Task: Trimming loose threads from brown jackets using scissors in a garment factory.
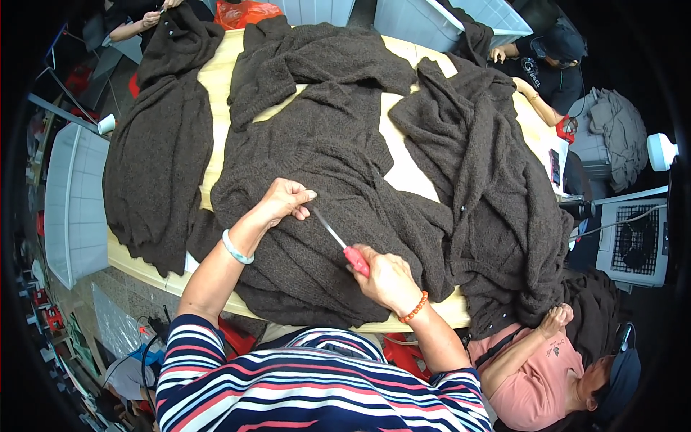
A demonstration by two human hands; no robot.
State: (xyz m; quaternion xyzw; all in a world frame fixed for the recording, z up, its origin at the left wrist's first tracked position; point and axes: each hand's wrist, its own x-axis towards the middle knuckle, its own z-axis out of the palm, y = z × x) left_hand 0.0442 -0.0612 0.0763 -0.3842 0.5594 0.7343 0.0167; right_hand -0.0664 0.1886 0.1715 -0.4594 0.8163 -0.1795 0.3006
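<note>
Near the surface's (216, 72) front edge, the left hand (284, 201) pinches the dark knit (309, 237) taut for the red-handled scissors (344, 245), gripped in the right hand (389, 277).

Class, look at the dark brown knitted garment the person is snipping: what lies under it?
Under the dark brown knitted garment a pale wooden table shows at the edges; the tabletop beneath the knit is covered.

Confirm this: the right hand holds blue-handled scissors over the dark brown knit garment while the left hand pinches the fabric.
Not quite: the head view shows the scissors in the right hand have a red handle, not blue. The left hand does pinch the dark brown knit garment.
</note>
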